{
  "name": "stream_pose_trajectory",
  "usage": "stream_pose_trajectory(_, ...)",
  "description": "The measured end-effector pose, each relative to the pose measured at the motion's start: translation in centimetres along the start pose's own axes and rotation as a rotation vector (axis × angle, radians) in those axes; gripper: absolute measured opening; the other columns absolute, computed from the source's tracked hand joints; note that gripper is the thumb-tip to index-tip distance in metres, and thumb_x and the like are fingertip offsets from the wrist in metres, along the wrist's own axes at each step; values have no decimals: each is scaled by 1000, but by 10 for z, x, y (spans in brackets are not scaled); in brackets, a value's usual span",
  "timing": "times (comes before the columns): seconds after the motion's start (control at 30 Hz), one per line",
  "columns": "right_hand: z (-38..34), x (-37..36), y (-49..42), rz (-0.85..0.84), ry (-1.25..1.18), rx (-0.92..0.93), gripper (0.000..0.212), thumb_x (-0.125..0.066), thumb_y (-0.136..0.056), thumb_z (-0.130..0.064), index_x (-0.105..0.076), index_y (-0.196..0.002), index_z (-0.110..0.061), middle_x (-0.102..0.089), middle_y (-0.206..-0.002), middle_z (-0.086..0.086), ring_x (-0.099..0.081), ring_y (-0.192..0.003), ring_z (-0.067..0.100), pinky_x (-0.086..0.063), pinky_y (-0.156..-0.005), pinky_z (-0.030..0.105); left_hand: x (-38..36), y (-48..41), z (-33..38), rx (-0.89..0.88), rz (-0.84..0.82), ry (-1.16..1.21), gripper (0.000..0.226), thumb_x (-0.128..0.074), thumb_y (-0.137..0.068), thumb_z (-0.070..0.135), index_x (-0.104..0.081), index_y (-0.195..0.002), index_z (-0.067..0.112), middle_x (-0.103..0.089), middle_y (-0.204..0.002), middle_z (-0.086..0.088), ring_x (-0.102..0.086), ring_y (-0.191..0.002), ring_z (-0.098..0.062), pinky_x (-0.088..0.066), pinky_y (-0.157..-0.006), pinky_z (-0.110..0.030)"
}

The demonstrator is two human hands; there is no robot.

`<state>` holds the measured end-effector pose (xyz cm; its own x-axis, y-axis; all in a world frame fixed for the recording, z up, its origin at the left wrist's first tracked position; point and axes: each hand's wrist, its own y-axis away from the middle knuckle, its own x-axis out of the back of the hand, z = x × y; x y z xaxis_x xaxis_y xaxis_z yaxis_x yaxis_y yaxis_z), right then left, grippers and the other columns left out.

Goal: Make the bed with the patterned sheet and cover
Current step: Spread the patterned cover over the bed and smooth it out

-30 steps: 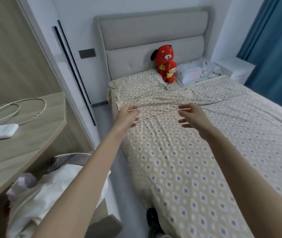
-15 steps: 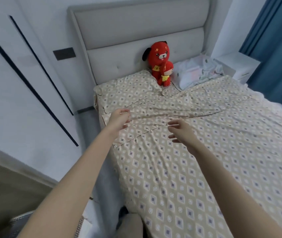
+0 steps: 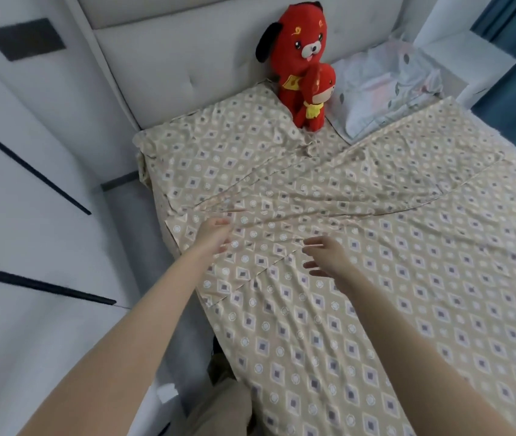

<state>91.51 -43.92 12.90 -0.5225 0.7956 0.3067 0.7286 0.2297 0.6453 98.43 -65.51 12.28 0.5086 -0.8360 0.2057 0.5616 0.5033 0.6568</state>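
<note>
Viewpoint had closed on the headboard [image 3: 171, 58] while both hands stayed at the fold of the cover [image 3: 376, 309]: left hand [image 3: 214, 231] curled among gathered creases, grip unclear; right hand [image 3: 325, 258] open, fingers spread. Uneven pulling could drag the spread cover askew

We take the red plush toy [image 3: 297, 67] as our mark. It stands against the headboard [image 3: 187, 58] and blocks the middle there. Just right of the toy, a pale pillow [image 3: 382, 86] fills the corner. In front of the toy, the patterned cover [image 3: 391, 294] lies low and wide, with free room above. Far left of the toy, the white wall [image 3: 30, 184] leaves only a narrow floor gap [image 3: 130, 221].
</note>
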Motion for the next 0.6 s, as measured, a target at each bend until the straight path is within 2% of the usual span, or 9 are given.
stream_pose_trajectory(0.17, 8, -55, -81, -63, 51, -201, 19, -54, -91, -12, -57, -110, -14, -61, -112, 9, -61, -66, 16, -50, -64, 29, 18, -80, -38, 181, -4, 2, 31, -45, -96, 7, -52, -126, 10, -56, -105, -5, -54, -78, -15, -41, -61, -22)
stream_pose_trajectory(0.27, 28, -82, -126, -71, 43, -309, 18, -49, -93, -7, -55, -110, -11, -58, -105, 8, -57, -64, 16, -49, -64, 29, 17, -121, -73, 186, -9, -128, 32, -46, -92, 8, -53, -123, 13, -57, -121, -8, -55, -92, -20, -44, -69, -27)
stream_pose_trajectory(0.37, 55, -102, -160, -48, -8, -417, 19, -44, -96, -7, -57, -110, -9, -56, -102, 9, -53, -64, 17, -47, -61, 28, 6, -146, -111, 136, -59, -358, 38, -46, -90, 9, -51, -128, 13, -54, -126, -5, -54, -106, -22, -44, -86, -30)
stream_pose_trajectory(0.47, 83, -119, -193, 15, -100, -495, 25, -44, -95, -7, -53, -119, -6, -52, -99, 11, -49, -70, 18, -46, -59, 28, -8, -165, -153, 19, -158, -590, 47, -52, -87, 8, -46, -133, 15, -46, -133, -5, -51, -110, -20, -42, -88, -28)
stream_pose_trajectory(0.6, 116, -133, -228, 72, -286, -577, 13, -50, -91, -4, -51, -103, -9, -51, -91, 7, -48, -69, 17, -47, -60, 29, -29, -185, -205, -127, -283, -951, 63, -64, -83, 13, -36, -138, 22, -27, -139, -4, -34, -129, -25, -42, -92, -30)
